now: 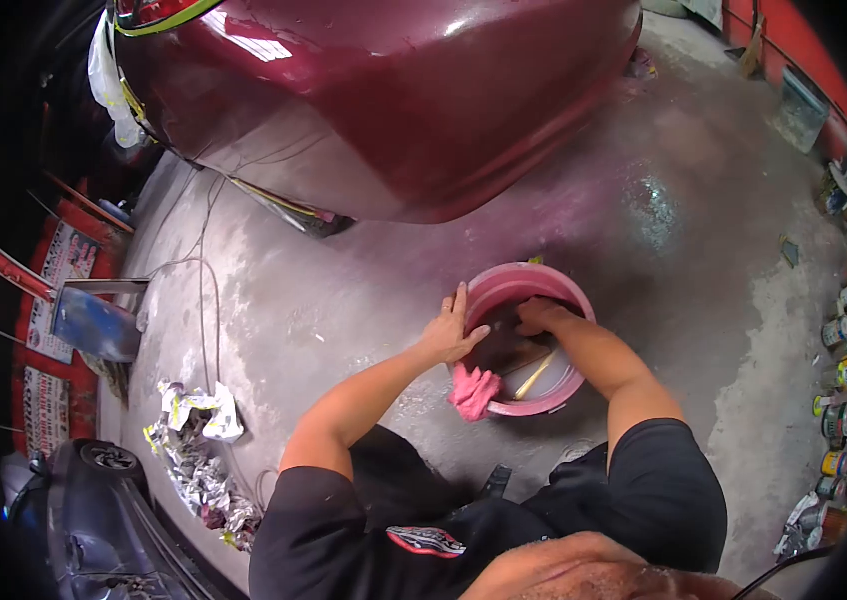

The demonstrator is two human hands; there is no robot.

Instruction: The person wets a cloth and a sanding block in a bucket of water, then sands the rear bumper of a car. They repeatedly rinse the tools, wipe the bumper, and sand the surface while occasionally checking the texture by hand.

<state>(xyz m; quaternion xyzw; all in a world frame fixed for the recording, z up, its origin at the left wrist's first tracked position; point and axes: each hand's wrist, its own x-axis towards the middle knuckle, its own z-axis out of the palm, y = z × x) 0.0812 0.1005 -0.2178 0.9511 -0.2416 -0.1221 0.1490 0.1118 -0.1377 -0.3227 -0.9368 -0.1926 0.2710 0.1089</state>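
Observation:
A pink bucket [582, 300] with dark, murky contents stands on the floor in front of me. My left hand [452, 332] rests on its left rim, fingers stretched along the edge and thumb apart on the inner side. Down inside the bucket is my right hand [538, 316], its fingers bent and partly lost in shadow; whether they hold anything is hidden. A crumpled pink cloth [475, 392] hangs over the near-left rim, just below my left hand. Inside, near the front wall, a thin pale yellow strip [536, 376] slants.
A dark red car body [394, 110] overhangs the floor ahead. Cables [206, 250] run along the left, near crumpled masking paper [206, 470]. Several paint cans [837, 425] line the right wall, below a clear bin [801, 110]. A dark car [109, 520] stands at lower left.

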